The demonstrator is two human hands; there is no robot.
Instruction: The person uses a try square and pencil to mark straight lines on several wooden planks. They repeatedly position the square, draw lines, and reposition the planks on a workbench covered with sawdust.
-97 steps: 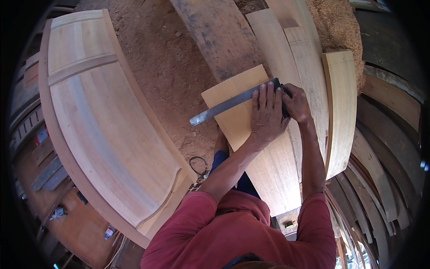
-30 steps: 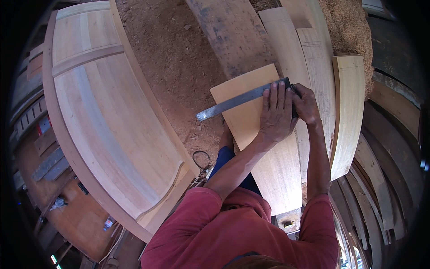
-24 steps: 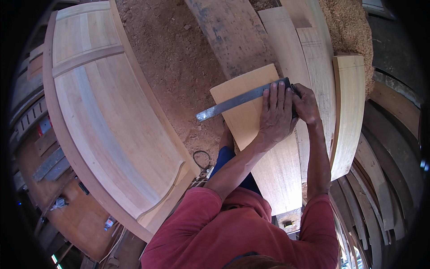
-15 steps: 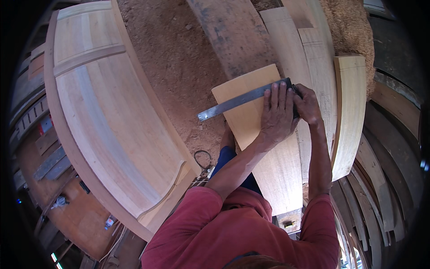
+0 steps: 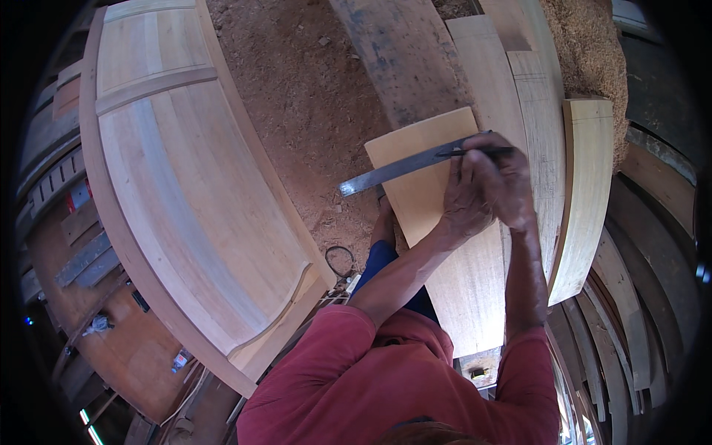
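A pale wooden board [image 5: 424,215] lies lengthwise in front of me. Across its far end rests a try square with a metal blade [image 5: 393,167], the blade's tip jutting past the board's left edge. My left hand [image 5: 467,206] presses on the square near its stock, its fingertips partly covered by my other hand. Above that, my right hand [image 5: 506,174] is closed around a thin dark pencil [image 5: 458,153], whose tip points left over the blade. The stock of the square is mostly hidden behind the hands.
A large panelled wooden door [image 5: 193,200] lies to the left. Further boards [image 5: 541,133] and a short thick plank [image 5: 589,200] are on the right, beside a heap of sawdust [image 5: 586,52]. A stained plank [image 5: 408,59] extends beyond the board. Stacked timber lines the right side.
My right hand has left the square's stock and come over my left hand, with the pencil now showing above the blade. The square keeps its place on the board. The view shifted slightly.
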